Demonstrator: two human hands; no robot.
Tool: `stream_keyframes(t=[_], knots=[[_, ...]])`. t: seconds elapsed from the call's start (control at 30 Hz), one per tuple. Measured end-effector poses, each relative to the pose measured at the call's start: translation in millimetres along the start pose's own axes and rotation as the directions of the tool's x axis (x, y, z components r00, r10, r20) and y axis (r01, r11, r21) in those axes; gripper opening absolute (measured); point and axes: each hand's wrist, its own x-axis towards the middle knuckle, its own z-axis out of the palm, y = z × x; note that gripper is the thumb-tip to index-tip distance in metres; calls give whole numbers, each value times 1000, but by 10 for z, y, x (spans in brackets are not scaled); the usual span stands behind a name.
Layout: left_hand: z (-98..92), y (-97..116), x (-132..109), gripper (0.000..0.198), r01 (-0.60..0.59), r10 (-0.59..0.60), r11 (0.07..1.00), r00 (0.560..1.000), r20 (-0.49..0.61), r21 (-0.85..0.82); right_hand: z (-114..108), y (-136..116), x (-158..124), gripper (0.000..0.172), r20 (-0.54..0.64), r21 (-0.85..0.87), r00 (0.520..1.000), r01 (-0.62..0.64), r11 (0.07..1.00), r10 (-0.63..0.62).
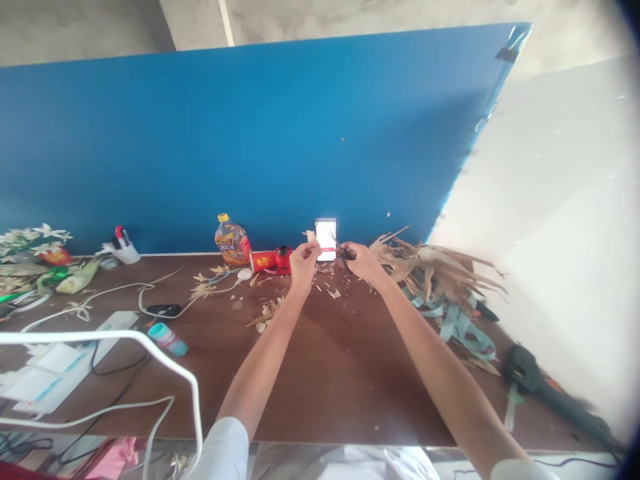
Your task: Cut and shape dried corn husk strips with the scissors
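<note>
My left hand pinches a leaf strip, and my right hand holds scissors, both above the middle of the tabletop. Just behind them, a phone stands upright before the board along the tabletop's back edge. Left of the phone, along that board, come a tape roll, a cup on its side and a bottle, then, farther left, a pen pot and flowers. Dried leaves lie right of my hands, atop straps, with a power tool nearer me. Leaf scraps lie before my left hand.
</note>
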Motion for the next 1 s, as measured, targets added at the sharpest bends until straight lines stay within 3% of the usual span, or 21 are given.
stream_keyframes(t=[0.13,0.37,0.5,0.7,0.9,1.0], knots=[[15,14,-38,16,-42,42,999,999,14,34,113,-84,-6,38,-102,90,993,65,994,-56],[92,-52,-64,17,-47,44,997,997,58,57,148,-96,0,41,-203,89,976,98,991,-78],[125,-53,-104,18,-50,41,993,995,87,106,139,-54,15,41,-202,62,976,94,994,-80],[123,27,-149,31,-145,101,968,972,211,206,103,-5,32,38,-207,-39,976,58,998,-65],[123,33,-177,52,-247,164,938,935,315,242,79,30,27,35,-229,-13,972,50,999,-52],[132,13,-174,49,-232,157,947,938,310,223,84,56,36,36,-198,27,980,28,999,-23]])
